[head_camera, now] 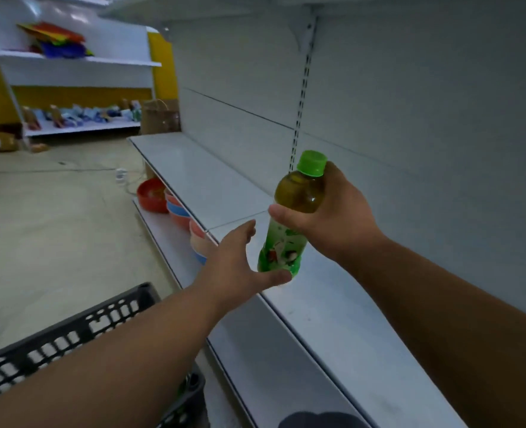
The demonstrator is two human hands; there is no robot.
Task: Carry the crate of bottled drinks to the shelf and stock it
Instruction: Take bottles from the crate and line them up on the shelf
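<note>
My right hand (339,217) grips the bottle (289,217) at its shoulder; left hand (237,261), fingers loose, steadies its base. Light, smooth, probably slippery.

One bottle (292,211) with one green cap (311,162). Two hands: left (235,262), right (332,216). One black crate (70,335). One red bowl (152,194), with a row of stacked bowls (190,227) beside it, too overlapped to count.
</note>
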